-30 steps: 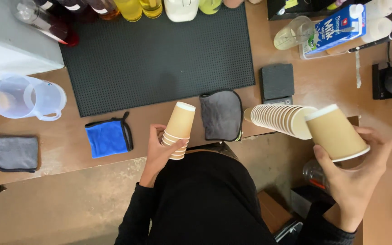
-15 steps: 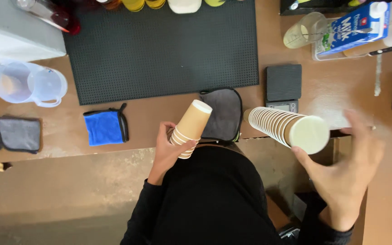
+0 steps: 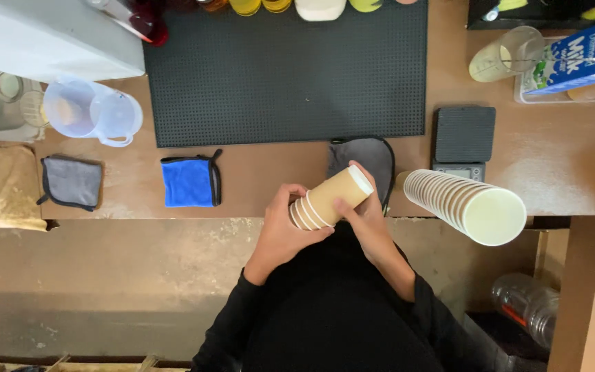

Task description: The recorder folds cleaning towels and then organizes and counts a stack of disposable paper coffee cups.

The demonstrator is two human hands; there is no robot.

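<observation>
I am holding the small stack of paper cups (image 3: 326,202) with both hands, my left hand (image 3: 280,234) gripping its bottom and my right hand (image 3: 365,220) its top, so it is not slipping.

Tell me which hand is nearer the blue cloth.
Left. The left hand grips the small cup stack just right of the blue cloth; the right hand is farther right.

The small cup stack (image 3: 325,204) between the hands looks like matt brown paper, as does the long cup stack (image 3: 459,201), pale inside. The mat (image 3: 284,76) is dark, finely ribbed rubber. The blue cloth (image 3: 189,182) and grey cloth (image 3: 71,182) look soft. The jug (image 3: 91,110) is clear plastic; the counter (image 3: 270,180) is worn, dull brown.
</observation>
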